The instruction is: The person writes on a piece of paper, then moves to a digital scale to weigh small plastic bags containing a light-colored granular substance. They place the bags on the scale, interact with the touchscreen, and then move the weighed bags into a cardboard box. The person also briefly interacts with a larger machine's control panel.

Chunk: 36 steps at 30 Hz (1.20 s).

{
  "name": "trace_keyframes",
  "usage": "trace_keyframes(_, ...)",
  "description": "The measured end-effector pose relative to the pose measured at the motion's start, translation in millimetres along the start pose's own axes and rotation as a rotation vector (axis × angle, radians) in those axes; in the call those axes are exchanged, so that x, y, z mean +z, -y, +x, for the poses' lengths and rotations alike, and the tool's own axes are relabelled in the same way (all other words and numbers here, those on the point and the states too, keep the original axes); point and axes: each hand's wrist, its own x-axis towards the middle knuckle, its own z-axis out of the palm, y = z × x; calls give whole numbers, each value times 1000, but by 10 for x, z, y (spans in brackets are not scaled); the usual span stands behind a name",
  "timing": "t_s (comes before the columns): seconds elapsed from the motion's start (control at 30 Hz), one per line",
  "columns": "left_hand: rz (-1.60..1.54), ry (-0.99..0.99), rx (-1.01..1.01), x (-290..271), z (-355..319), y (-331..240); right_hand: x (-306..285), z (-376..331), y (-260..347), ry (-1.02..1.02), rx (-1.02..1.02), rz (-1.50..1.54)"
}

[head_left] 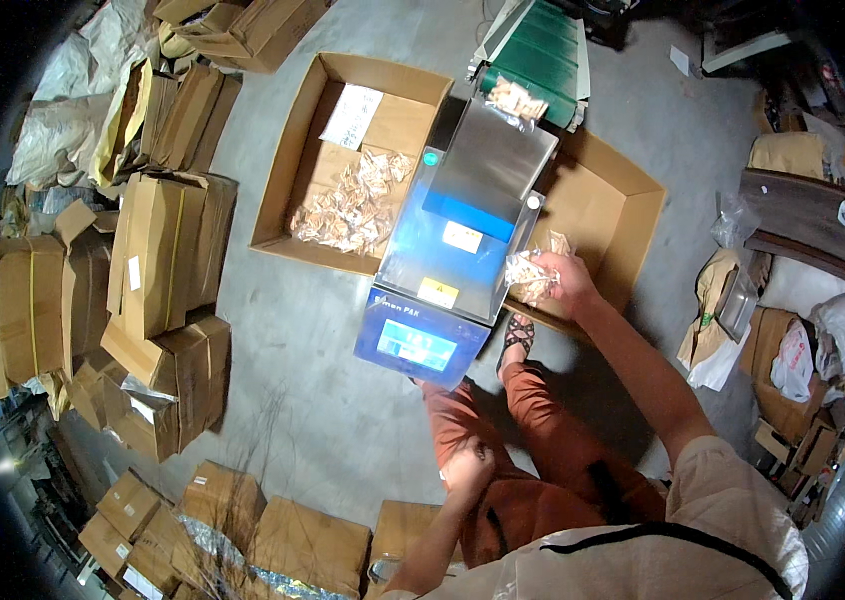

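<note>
Right hand (568, 278) clamping a clear plastic packet of tan pieces (529, 278)

The person's right grip is closing firmly on the packet, which is showing just beside the right edge of a blue-and-silver metal machine (448, 262), near an open brown cardboard box (638, 205). The left hand (468, 467) is resting on rust-coloured trousers (543, 430); whether its fingers are staying apart or together, one cannot tell. Similar filled packets (358, 205) are lying heaped inside a second open cardboard carton (278, 190), left of the machine.

Wide head-worn fisheye, facing down over the lap (543, 495), machine (453, 260) centred at middle distance
</note>
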Motion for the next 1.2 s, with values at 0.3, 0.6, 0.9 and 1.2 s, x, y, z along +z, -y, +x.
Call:
trace_keyframes(0.3, -5, -28, 57, 92, 89, 81, -632, 169, -179, 171, -515, -740)
trace_keyframes(0.6, 45, -13, 35, -1, 93, 42, -644, 118, -345, 185, -502, -802)
trace_keyframes(0.9, 19, -65, 46, 122, 164, 125, -612, 144, -498, 178, -462, -625)
trace_keyframes(1.2, 4, -77, 65, 79, 134, 150, -459, -11, -322, 206, -674, -1071)
